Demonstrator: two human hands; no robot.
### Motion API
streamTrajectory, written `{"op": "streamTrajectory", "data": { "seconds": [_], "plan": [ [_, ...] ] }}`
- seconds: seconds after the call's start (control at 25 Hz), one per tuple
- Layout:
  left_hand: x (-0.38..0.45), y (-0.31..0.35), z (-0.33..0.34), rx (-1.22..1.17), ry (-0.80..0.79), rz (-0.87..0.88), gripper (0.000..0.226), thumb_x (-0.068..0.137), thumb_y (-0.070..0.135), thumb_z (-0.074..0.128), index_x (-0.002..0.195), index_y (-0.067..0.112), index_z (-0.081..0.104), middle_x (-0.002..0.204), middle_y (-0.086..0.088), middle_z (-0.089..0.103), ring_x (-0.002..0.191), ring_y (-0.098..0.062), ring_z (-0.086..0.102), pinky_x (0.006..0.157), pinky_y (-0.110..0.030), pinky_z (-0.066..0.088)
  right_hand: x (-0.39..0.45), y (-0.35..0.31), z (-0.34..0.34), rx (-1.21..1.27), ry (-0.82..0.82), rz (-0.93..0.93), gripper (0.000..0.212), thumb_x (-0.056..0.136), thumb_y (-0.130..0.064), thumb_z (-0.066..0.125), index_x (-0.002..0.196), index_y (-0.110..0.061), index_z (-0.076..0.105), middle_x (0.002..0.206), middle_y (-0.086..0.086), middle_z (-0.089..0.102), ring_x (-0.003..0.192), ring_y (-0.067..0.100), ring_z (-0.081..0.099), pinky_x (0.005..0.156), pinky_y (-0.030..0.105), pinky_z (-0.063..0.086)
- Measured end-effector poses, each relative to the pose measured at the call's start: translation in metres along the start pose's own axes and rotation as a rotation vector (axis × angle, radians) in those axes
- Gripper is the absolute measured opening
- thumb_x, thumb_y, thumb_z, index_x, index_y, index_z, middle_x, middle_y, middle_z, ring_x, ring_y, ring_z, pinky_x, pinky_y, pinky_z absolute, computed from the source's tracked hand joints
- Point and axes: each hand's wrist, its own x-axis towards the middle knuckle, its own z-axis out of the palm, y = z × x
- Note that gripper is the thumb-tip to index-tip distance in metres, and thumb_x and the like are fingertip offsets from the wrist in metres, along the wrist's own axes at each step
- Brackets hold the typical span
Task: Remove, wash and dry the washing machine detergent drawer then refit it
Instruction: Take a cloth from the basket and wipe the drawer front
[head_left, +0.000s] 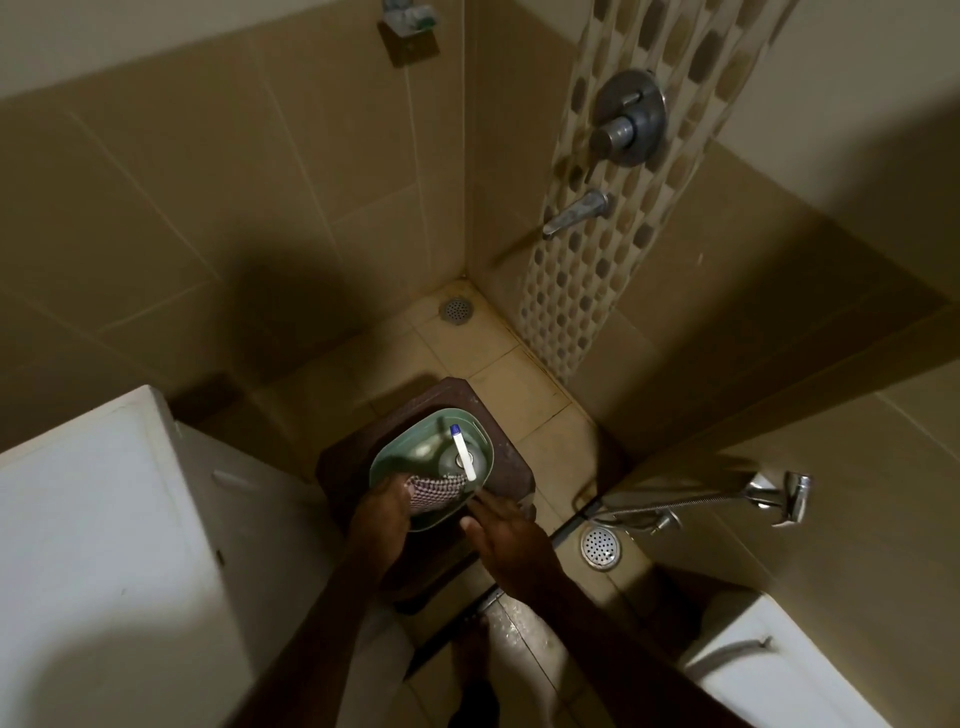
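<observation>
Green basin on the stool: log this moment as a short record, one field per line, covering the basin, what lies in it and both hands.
place: tiled bathroom corner
basin: green basin sits on a dark brown stool
contents: checked cloth; white toothbrush with a blue end
left hand: left hand at the basin's near rim, touching the cloth; grip unclear
right hand: right hand over the stool beside the basin, fingers straight, holding nothing
nearby: white washing machine at left; floor drain at right
detergent drawer: not identifiable

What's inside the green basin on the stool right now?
In the green basin lie a white brush with a blue tip, a round metal-capped item beneath it, and a checkered cloth. The left hand covers the cloth's near end; whatever lies underneath is hidden.
</observation>
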Motion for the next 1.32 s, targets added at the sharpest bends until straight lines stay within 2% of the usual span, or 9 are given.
{"op": "streamTrajectory", "data": {
  "seconds": [0.16, 0.28, 0.4, 0.56, 0.68, 0.76, 1.0, 1.16, 1.32],
  "plan": [
    [-0.03, 0.032, -0.019, -0.374, 0.098, -0.332, 0.037, 0.111, 0.025, 0.042, 0.136, 0.002, 0.057, 0.137, -0.022, 0.062, 0.126, -0.038, 0.059, 0.102, -0.039, 0.046, -0.018, -0.025, -0.016, 0.195, -0.111, 0.195, 0.054, 0.108, -0.054, 0.029, 0.152, -0.027, 0.044, 0.16, -0.003, 0.044, 0.144, 0.013, 0.041, 0.12, 0.034, 0.032],
    [-0.067, 0.045, -0.038, -0.521, 0.169, -0.354, 0.039, 0.111, 0.027, 0.037, 0.137, 0.002, 0.052, 0.137, -0.024, 0.058, 0.128, -0.042, 0.055, 0.105, -0.047, 0.046, -0.038, -0.053, -0.031, 0.409, -0.062, 0.299, 0.051, 0.107, -0.056, 0.035, 0.152, -0.032, 0.042, 0.156, -0.005, 0.048, 0.138, 0.013, 0.047, 0.116, 0.039, 0.038],
    [-0.11, 0.059, -0.06, -0.668, 0.242, -0.379, 0.049, 0.112, 0.035, 0.034, 0.147, 0.003, 0.046, 0.149, -0.021, 0.051, 0.138, -0.039, 0.048, 0.112, -0.046, 0.04, -0.062, -0.079, -0.045, 0.565, -0.062, 0.393, 0.068, 0.1, -0.066, 0.045, 0.158, -0.033, 0.033, 0.156, -0.002, 0.048, 0.141, 0.02, 0.048, 0.115, 0.039, 0.038],
    [-0.164, 0.079, -0.094, -0.637, 0.421, -0.304, 0.049, 0.114, 0.032, 0.033, 0.145, 0.0, 0.052, 0.145, -0.022, 0.056, 0.133, -0.036, 0.053, 0.103, -0.032, 0.039, -0.099, -0.121, -0.062, 0.799, -0.105, 0.263, 0.092, 0.077, -0.082, 0.064, 0.154, -0.041, 0.036, 0.156, -0.012, 0.044, 0.142, 0.013, 0.045, 0.116, 0.047, 0.043],
    [-0.207, 0.087, -0.121, -0.823, 0.423, -0.324, 0.051, 0.113, 0.042, 0.033, 0.145, 0.008, 0.054, 0.145, -0.016, 0.059, 0.13, -0.033, 0.057, 0.114, -0.043, 0.043, -0.115, -0.161, -0.07, 1.003, -0.117, 0.192, 0.081, 0.074, -0.072, 0.076, 0.144, -0.041, 0.05, 0.142, -0.016, 0.059, 0.129, 0.008, 0.057, 0.111, 0.042, 0.05],
    [-0.23, 0.087, -0.136, -0.949, 0.44, -0.335, 0.05, 0.112, 0.044, 0.035, 0.142, 0.009, 0.056, 0.139, -0.015, 0.064, 0.124, -0.033, 0.063, 0.108, -0.054, 0.051, -0.122, -0.189, -0.069, 1.051, -0.099, 0.197, 0.075, 0.079, -0.062, 0.078, 0.143, -0.031, 0.055, 0.136, -0.01, 0.066, 0.124, 0.011, 0.062, 0.107, 0.042, 0.053],
    [-0.284, 0.051, -0.166, -0.967, 0.602, -0.357, 0.043, 0.111, 0.039, 0.042, 0.126, 0.008, 0.068, 0.12, -0.012, 0.074, 0.109, -0.028, 0.071, 0.1, -0.05, 0.057, -0.15, -0.265, -0.049, 1.113, -0.151, 0.145, 0.033, 0.09, -0.029, 0.079, 0.121, -0.017, 0.072, 0.112, 0.003, 0.078, 0.099, 0.016, 0.076, 0.083, 0.033, 0.063],
    [-0.31, 0.003, -0.181, -1.036, 0.538, -0.39, 0.038, 0.109, 0.042, 0.048, 0.116, 0.015, 0.074, 0.102, 0.0, 0.08, 0.095, -0.019, 0.077, 0.08, -0.035, 0.064, -0.153, -0.294, -0.026, 1.254, -0.219, 0.363, 0.028, 0.086, -0.01, 0.08, 0.113, -0.01, 0.075, 0.106, 0.011, 0.079, 0.095, 0.027, 0.078, 0.08, 0.039, 0.064],
    [-0.338, -0.064, -0.212, -0.85, 0.425, -0.396, 0.031, 0.106, 0.043, 0.052, 0.11, 0.021, 0.074, 0.093, 0.003, 0.08, 0.081, -0.015, 0.075, 0.07, -0.033, 0.06, -0.143, -0.306, -0.009, 1.3, 0.002, 0.501, 0.03, 0.084, -0.004, 0.078, 0.113, -0.011, 0.073, 0.105, 0.01, 0.079, 0.091, 0.027, 0.078, 0.069, 0.036, 0.064]
  ]
}}
